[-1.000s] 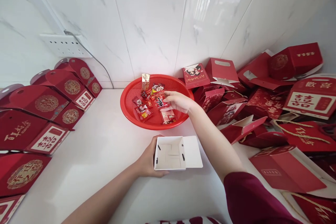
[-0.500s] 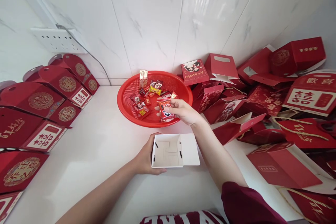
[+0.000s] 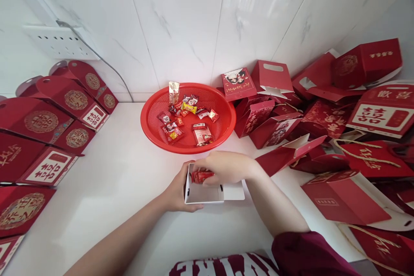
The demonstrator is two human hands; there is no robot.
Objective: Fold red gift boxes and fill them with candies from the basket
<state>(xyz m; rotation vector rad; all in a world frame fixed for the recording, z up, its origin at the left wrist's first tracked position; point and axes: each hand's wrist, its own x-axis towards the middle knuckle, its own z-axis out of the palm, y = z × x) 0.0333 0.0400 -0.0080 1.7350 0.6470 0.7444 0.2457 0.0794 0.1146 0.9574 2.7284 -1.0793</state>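
Open gift box sits on the white counter, mouth up toward the camera, flap extending right; red candy packet lies crosswise at its mouth, long axis left to right; left hand grips the box's left side, partly open around it; right hand holds the packet, fingers narrowly closed

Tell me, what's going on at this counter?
A person steadies an open white box with the left hand, while the right hand holds a red-wrapped packet at its opening. Just behind, a red basket holds more wrapped sweets. Red boxes stand in rows at the left, and more red boxes and bags lie heaped at the right.
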